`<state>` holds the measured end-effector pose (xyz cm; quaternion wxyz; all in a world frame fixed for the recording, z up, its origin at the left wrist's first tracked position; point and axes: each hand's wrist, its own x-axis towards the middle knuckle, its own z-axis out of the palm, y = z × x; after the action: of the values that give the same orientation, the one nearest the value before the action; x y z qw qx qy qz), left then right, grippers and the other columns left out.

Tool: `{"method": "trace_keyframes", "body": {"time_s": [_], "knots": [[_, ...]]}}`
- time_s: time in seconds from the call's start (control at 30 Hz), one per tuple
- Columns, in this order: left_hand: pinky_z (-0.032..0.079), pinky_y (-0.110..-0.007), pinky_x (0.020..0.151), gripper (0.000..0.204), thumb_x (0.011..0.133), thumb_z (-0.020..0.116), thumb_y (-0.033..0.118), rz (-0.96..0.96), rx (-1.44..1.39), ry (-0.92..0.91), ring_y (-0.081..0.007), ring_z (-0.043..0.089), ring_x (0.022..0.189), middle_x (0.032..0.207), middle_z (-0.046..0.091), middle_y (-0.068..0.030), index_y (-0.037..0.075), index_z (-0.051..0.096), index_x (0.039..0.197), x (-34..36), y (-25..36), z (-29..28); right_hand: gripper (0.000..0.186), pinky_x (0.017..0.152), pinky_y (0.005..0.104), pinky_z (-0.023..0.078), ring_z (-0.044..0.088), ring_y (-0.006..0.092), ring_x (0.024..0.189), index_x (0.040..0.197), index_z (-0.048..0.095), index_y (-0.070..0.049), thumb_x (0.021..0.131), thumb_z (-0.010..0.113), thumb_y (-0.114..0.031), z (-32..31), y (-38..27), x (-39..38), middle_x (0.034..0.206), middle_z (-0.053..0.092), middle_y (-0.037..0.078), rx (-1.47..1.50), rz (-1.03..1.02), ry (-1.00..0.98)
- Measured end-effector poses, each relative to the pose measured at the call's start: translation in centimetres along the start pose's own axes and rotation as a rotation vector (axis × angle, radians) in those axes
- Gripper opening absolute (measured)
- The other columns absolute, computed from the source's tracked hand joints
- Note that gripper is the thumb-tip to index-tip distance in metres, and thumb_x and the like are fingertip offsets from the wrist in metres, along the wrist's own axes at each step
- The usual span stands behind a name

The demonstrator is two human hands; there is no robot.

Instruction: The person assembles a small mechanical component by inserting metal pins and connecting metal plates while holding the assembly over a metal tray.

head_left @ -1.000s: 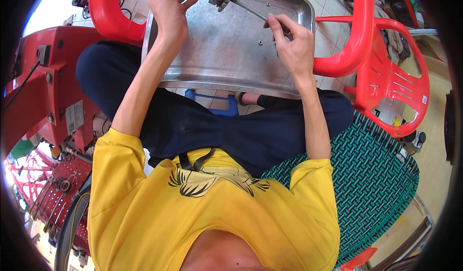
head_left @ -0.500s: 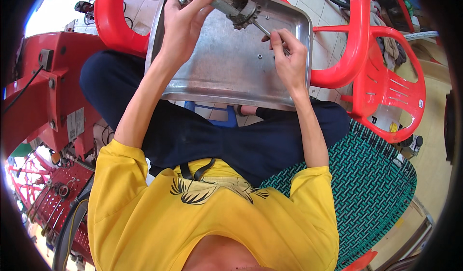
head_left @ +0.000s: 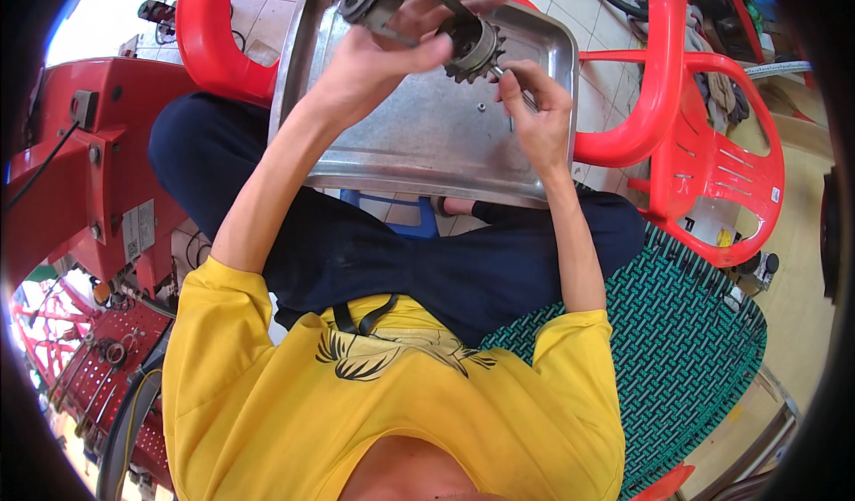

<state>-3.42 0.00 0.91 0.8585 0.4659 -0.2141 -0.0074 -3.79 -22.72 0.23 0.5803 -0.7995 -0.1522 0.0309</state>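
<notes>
Left grip [head_left: 381, 63] is half open, blurred, partly hiding sprocketed assembly [head_left: 482, 53] over metal tray [head_left: 401, 161]; can't tell if it's holding. Right grip [head_left: 540, 114] pinches thin rod [head_left: 498, 73]. Red chair arms [head_left: 207, 42] flank tray.

Short-sleeved yellow shirt [head_left: 294, 403] (black-lined print [head_left: 378, 355]), dark navy trousers [head_left: 383, 247].

grey toothed part [head_left: 482, 54], silver tray [head_left: 401, 149], red chair [head_left: 666, 73], green-and-black woven seat [head_left: 695, 358], yellow shirt [head_left: 374, 412]
</notes>
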Motion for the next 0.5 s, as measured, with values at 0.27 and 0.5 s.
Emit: {"method": "trace_keyframes", "body": {"time_s": [0.27, 0.5], "knots": [[0.051, -0.040, 0.110, 0.072, 0.074, 0.087, 0.003, 0.082, 0.384, -0.275, -0.0274, 0.055, 0.135, 0.141, 0.059, -0.0166, 0.005, 0.052, 0.136, 0.3, -0.3, 0.4, 0.018, 0.069, 0.0289, 0.046, 0.063, 0.0173, 0.074, 0.095, 0.069, -0.001, 0.100, 0.063, -0.016, -0.3, 0.4, 0.4, 0.078, 0.065, 0.008, -0.277, -0.193, -0.024], [0.054, -0.035, 0.106, 0.062, 0.077, 0.086, 0.002, 0.050, 0.491, -0.187, -0.0203, 0.061, 0.126, 0.135, 0.064, -0.0118, 0.006, 0.054, 0.131, -0.2, -1.2, 0.0, 0.012, 0.068, 0.0288, 0.042, 0.057, 0.0125, 0.075, 0.092, 0.070, -0.004, 0.097, 0.068, -0.015, 1.1, -0.7, 0.2, 0.080, 0.066, 0.003, 0.003, -0.024, 0.013]]}}
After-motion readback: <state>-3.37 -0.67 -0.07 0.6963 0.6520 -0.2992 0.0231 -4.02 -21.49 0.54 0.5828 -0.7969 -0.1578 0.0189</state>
